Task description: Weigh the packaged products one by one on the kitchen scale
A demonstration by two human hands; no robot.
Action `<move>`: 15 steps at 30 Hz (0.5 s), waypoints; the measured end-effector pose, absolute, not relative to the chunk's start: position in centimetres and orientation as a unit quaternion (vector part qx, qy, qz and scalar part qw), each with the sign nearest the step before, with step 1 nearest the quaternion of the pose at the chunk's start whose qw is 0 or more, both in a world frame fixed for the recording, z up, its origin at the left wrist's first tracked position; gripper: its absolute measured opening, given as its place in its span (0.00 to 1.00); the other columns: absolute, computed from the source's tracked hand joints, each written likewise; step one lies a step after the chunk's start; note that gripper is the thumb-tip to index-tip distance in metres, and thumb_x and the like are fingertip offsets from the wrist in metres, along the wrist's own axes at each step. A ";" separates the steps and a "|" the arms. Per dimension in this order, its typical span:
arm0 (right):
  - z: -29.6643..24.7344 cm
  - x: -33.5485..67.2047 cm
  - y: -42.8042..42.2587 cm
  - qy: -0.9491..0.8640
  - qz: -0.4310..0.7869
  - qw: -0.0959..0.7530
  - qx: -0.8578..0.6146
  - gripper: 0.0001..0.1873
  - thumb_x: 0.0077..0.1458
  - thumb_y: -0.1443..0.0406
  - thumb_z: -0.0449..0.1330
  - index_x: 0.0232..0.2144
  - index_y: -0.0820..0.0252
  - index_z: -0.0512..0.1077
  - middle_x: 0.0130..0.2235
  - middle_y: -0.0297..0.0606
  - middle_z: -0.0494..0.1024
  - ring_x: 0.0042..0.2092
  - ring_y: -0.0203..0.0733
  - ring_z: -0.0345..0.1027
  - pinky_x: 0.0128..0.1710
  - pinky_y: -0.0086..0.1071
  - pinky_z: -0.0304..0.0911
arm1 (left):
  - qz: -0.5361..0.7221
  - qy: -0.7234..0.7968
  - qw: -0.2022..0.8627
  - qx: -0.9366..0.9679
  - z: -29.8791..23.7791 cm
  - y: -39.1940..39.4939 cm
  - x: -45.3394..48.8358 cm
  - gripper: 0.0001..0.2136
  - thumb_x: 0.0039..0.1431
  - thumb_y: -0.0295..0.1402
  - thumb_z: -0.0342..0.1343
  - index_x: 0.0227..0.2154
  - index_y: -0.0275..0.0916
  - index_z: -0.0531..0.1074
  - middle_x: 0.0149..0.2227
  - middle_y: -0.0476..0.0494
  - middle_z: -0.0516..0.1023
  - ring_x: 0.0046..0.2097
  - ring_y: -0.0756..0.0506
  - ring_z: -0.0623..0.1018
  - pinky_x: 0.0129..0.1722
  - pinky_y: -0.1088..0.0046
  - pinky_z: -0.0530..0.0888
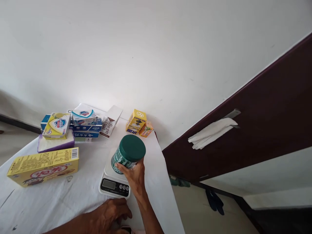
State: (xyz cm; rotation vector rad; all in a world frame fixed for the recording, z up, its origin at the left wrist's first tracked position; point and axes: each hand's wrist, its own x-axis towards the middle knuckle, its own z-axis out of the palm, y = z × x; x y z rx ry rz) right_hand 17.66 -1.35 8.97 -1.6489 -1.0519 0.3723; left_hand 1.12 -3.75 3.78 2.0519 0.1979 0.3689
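Observation:
My right hand [135, 178] is closed around the lower side of a green canister [128, 152] with a dark green lid. The canister is tilted and stands over the pan of a white kitchen scale [115, 183]; I cannot tell whether it touches the pan. The scale has a grey display and several round buttons on its front. Just in front of the scale, my left hand [110, 213] is curled with knuckles up, its fingertips mostly hidden. Under it, a small dark thing with a pinkish edge [128, 229] shows at the frame's bottom, too cut off to name.
On the white-clothed table [85, 201] lie a long yellow box [46, 165], stacked soap boxes [84, 117], a yellow soap box [57, 126], a white "Su-per Meal" box [110, 122], a yellow "COME ON" box [136, 121] and an orange packet [146, 129]. A white cloth [212, 131] hangs on the dark door's handle.

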 end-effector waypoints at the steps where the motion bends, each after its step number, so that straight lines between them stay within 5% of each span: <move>1: 9.0 17.5 -1.3 -0.446 0.150 0.549 -0.691 0.50 0.33 0.52 0.77 0.59 0.48 0.66 0.45 0.35 0.82 0.44 0.57 0.78 0.46 0.52 0.75 | 0.159 0.083 0.498 0.848 3.6 -3.7 1.2 0.17 0.63 0.46 0.59 0.49 0.42 0.73 0.44 0.42 0.76 0.41 0.44 0.77 0.41 0.73 0.76; 4: 9.5 18.0 -1.5 -0.445 0.155 0.569 -0.674 0.46 0.34 0.52 0.77 0.58 0.42 0.69 0.42 0.32 0.83 0.41 0.57 0.79 0.44 0.52 0.77 | 0.142 0.068 0.519 0.840 1.9 -3.4 2.2 0.21 0.64 0.52 0.57 0.49 0.41 0.75 0.41 0.42 0.76 0.35 0.47 0.76 0.35 0.76 0.75; 8: 10.6 22.0 -2.3 -0.392 0.138 0.598 -0.685 0.40 0.38 0.51 0.76 0.54 0.53 0.72 0.41 0.38 0.84 0.41 0.56 0.79 0.45 0.52 0.76 | 0.119 0.060 0.558 0.819 -1.5 -3.1 3.8 0.26 0.64 0.58 0.54 0.46 0.39 0.78 0.37 0.44 0.74 0.25 0.54 0.70 0.25 0.80 0.69; 11: 11.1 27.7 -1.9 -0.340 0.008 0.597 -0.727 0.44 0.38 0.49 0.75 0.55 0.60 0.69 0.48 0.45 0.81 0.47 0.59 0.77 0.51 0.55 0.72 | 0.121 0.069 0.561 0.816 -3.2 -3.3 4.4 0.28 0.63 0.61 0.52 0.45 0.41 0.78 0.36 0.45 0.73 0.25 0.53 0.69 0.24 0.81 0.69; 15: 10.3 35.9 1.2 -0.240 -0.082 0.564 -0.786 0.49 0.34 0.47 0.75 0.55 0.57 0.63 0.53 0.53 0.77 0.54 0.65 0.73 0.56 0.57 0.66 | 0.143 0.068 0.543 0.825 -3.4 -3.7 4.7 0.30 0.66 0.62 0.44 0.43 0.41 0.78 0.34 0.44 0.72 0.26 0.51 0.70 0.25 0.79 0.68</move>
